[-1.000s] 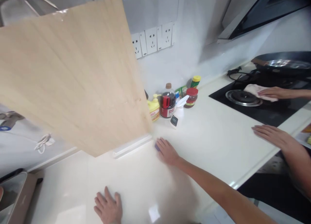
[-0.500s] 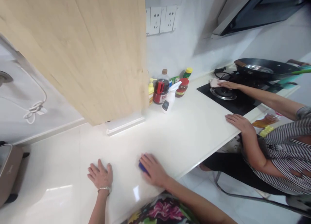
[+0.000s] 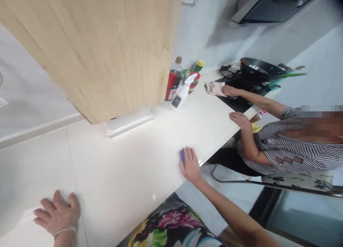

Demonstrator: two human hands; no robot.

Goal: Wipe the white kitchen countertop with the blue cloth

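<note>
My right hand (image 3: 190, 165) rests on the white countertop (image 3: 128, 168) close to its front edge, fingers closed over a small blue sponge (image 3: 182, 156). Most of the sponge is hidden beneath the palm; only its left side shows. At the lower left, my left hand (image 3: 58, 212) lies flat on the same countertop with fingers spread and nothing in it. A bracelet circles that wrist.
A white spray bottle (image 3: 180, 97), a dark sauce bottle (image 3: 174, 79) and a red-lidded jar (image 3: 194, 83) stand by the wall. A co-worker (image 3: 268, 140) sits at right, one hand on a cloth (image 3: 214, 88) beside the cooktop. A wooden cabinet (image 3: 102, 50) hangs above. A wok (image 3: 261, 70) stands behind.
The view has turned. My right hand has slid the sponge rightward towards the counter's front edge. My left hand remains flat and appears lower left. The co-worker's cloth has come to the cooktop's near side.
</note>
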